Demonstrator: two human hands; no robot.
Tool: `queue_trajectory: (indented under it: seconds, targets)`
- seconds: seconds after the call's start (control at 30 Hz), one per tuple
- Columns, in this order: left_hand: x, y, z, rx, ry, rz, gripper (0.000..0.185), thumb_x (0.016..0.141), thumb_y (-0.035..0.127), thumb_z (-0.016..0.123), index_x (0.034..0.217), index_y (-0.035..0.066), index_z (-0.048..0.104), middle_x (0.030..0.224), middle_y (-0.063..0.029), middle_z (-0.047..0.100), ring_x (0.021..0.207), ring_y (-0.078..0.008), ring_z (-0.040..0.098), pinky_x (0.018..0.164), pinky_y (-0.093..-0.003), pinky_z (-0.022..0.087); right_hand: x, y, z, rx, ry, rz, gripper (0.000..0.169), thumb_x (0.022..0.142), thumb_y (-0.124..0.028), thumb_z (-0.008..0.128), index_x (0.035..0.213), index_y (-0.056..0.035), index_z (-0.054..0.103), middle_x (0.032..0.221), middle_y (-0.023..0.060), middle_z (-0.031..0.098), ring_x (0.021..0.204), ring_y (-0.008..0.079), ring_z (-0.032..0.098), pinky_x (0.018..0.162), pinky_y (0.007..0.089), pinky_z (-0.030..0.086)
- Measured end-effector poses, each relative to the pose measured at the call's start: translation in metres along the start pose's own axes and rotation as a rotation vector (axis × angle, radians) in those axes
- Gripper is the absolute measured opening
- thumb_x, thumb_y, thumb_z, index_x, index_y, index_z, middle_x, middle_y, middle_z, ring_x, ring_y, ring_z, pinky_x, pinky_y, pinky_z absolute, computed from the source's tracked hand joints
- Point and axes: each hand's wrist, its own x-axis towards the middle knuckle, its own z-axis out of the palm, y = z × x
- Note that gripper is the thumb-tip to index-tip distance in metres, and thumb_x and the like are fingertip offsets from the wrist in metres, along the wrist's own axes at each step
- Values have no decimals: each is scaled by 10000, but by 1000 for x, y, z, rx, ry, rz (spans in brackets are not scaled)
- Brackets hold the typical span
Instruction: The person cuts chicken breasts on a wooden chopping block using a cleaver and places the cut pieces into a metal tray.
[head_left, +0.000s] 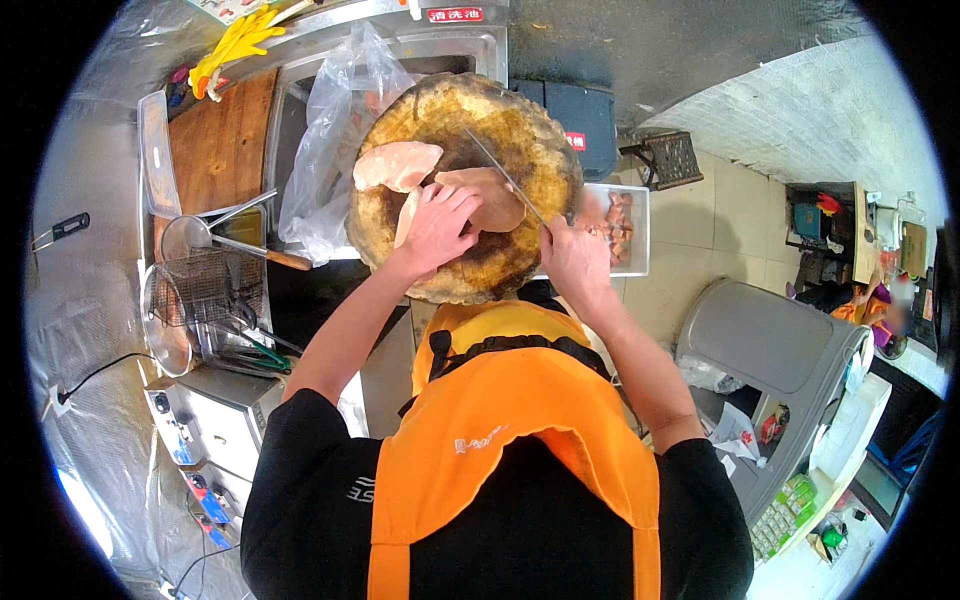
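Note:
Pale pieces of raw meat (397, 165) lie on a round wooden chopping block (442, 105). My left hand (439, 229) rests on the meat near the block's middle, its fingers against the left side of a larger, rounded meat piece (487, 199). My right hand (576, 255), at the block's right edge, is closed around the handle of a knife (506, 176). The blade points up and to the left across the right part of that larger piece. Just right of the block, a white plastic tub (637, 232) holds many reddish-brown cubes (619, 225), perhaps meat.
Behind the block's left side a clear plastic bag (322, 150) hangs over a metal sink (480, 45). Strainers and a wire fry basket (206, 285) stand at the left. A dark lidded bin (581, 124) is beyond the block. Another person (874, 307) is far right.

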Motion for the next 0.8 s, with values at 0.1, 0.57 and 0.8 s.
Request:
queue_trajectory:
  seconds: [0.1, 0.57, 0.8]
  targets:
    - [0, -8, 3, -27, -108, -17, 456, 806, 187, 825, 1218, 45, 693, 1228, -114, 675, 1152, -323, 613, 1026, -455, 444, -5, -20, -13, 22, 9, -28, 276, 1048, -256, 690, 866, -56, 635, 610, 182, 674, 556, 395, 709, 502, 495, 567]
    - [65, -39, -50, 59, 60, 436, 380, 785, 296, 891, 1057, 112, 699, 1110, -65, 685, 1098, -280, 669, 945, -423, 520, 15, -38, 10, 10, -111, -13, 270, 1066, -234, 657, 907, -17, 677, 638, 198, 704, 606, 388, 750, 543, 483, 596]
    - [132, -83, -47, 183, -611, 450, 249, 783, 327, 872, 872, 119, 766, 887, -41, 743, 938, -278, 762, 775, -439, 620, 21, -42, 4, 55, -182, 17, 267, 1054, -229, 672, 912, -3, 671, 652, 206, 705, 601, 402, 741, 549, 488, 595]
